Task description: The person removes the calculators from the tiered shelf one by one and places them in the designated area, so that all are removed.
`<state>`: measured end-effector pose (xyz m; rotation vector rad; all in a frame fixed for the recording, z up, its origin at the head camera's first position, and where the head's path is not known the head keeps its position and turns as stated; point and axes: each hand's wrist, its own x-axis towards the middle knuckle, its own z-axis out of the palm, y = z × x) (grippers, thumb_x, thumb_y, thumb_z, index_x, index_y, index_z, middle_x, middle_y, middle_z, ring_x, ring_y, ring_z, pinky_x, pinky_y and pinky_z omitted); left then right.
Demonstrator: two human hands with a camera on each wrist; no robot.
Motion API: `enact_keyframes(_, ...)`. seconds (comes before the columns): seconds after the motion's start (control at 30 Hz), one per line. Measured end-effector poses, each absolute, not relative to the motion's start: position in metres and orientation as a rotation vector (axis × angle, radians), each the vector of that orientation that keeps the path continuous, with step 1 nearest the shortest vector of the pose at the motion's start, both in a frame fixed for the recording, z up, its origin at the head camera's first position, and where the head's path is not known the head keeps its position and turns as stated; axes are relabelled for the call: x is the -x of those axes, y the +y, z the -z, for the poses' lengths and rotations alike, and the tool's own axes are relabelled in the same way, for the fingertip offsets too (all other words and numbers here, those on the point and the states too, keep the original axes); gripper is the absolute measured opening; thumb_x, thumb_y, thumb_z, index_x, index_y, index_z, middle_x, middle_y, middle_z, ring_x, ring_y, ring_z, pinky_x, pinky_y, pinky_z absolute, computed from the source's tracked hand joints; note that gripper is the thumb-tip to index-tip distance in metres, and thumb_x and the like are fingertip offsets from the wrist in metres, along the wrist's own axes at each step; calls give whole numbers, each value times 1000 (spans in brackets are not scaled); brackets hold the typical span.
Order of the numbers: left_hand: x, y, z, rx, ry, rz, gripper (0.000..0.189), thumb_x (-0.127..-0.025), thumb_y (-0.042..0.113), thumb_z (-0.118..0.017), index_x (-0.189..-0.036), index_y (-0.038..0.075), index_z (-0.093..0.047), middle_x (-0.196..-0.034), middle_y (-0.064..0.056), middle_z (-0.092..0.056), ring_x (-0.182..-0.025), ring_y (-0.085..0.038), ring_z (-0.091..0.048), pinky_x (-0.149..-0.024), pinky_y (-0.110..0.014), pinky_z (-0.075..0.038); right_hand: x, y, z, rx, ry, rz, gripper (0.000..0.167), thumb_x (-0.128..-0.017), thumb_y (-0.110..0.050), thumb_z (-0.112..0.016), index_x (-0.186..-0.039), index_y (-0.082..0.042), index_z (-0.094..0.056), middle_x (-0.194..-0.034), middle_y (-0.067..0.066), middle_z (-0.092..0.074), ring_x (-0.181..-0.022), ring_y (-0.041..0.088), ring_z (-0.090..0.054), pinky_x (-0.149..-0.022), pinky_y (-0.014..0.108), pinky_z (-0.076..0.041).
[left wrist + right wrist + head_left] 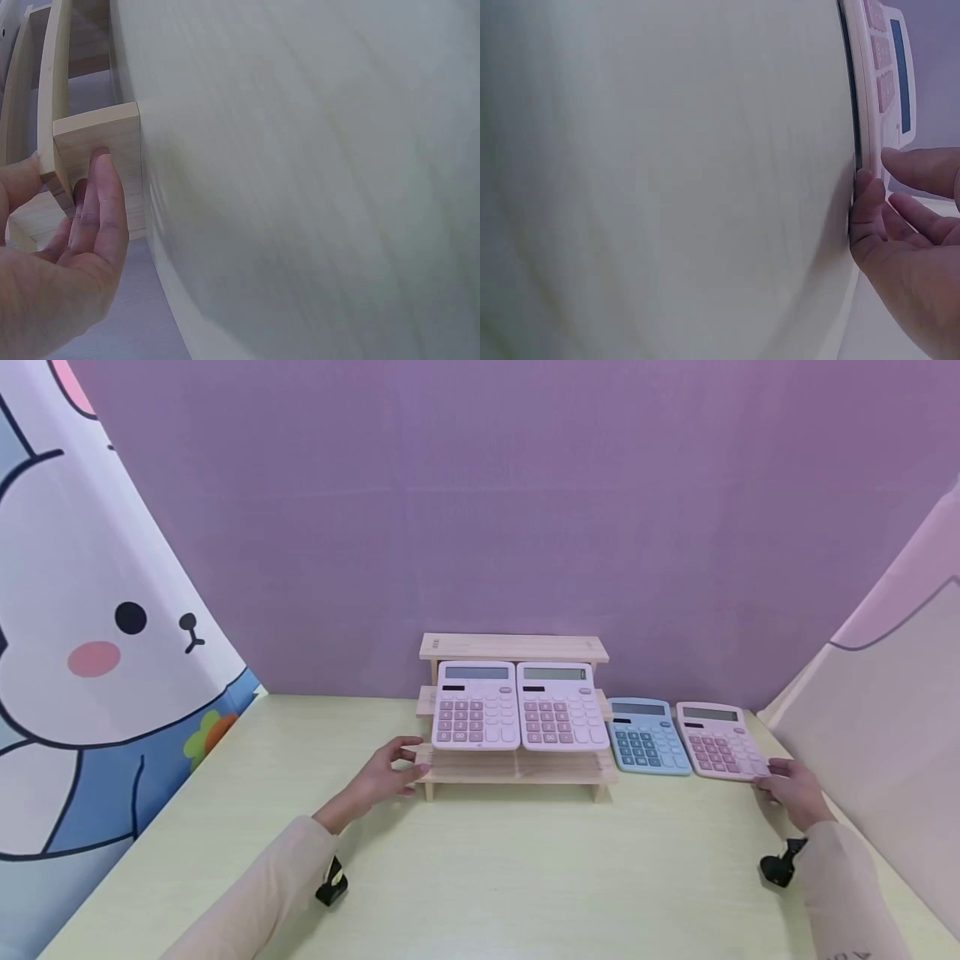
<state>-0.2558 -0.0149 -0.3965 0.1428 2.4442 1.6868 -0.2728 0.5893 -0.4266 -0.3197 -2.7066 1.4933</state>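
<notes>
The beige left sleeve [258, 889] and right sleeve [847, 885] are stretching in from the lower edge over a pale table [525, 877], a small black device [332, 883] hanging under the left wrist and another black device [782, 862] under the right.

The left hand [375, 778] is gripping the left end of the lowest board of a wooden stand [517, 647], its thumb and slightly bent fingers lying on either side of the wood.

The right hand [795, 793] is pinching the near right corner of a pink calculator [722, 742], the gap between thumb and fingers filled by its thin edge.

That calculator is lying at the right of the table, just beside a blue calculator [650, 735], which is lying next to the stand.

On the stand, a left pink calculator [476, 707] and a right pink calculator [562, 707] are leaning back side by side, displays at the top.

Behind everything, a purple backdrop [517, 510] is rising; a cartoon-printed cloth [97, 602] is hanging at left.
</notes>
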Motion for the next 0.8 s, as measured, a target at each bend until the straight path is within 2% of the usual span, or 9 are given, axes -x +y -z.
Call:
enact_keyframes(0.3, 252, -15, 395, -172, 2449, -1689, 57, -88, 17, -61, -137, 4, -34, -120, -24, -43, -84, -21, -60, -73, -39, -58, 271, 590, 421, 361, -2746, -1506, 64, -88, -4, -45, -133, 23, -9, -132, 42, -22, -66, -7, -50, -61, 16, -52)
enact_keyframes(0.5, 255, -15, 396, -155, 2454, -1686, 57, -87, 16, -62, -136, 5, -35, -120, -23, -44, -82, -20, -60, -71, -36, -59, 265, 586, 415, 295, -2727, -1471, 63, -88, -6, -47, -131, 24, -12, -131, 43, -23, -66, -2, -53, -62, 18, -54)
enact_keyframes(0.8, 259, -16, 400, -179, 2447, -1705, 55, -87, 14, -62, -135, 4, -37, -119, -25, -45, -80, -17, -60, -70, -35, -59, 260, 576, 411, 185, -2696, -1440, 60, -88, -5, -50, -130, 24, -18, -126, 46, -28, -67, -9, -51, -65, 21, -56)
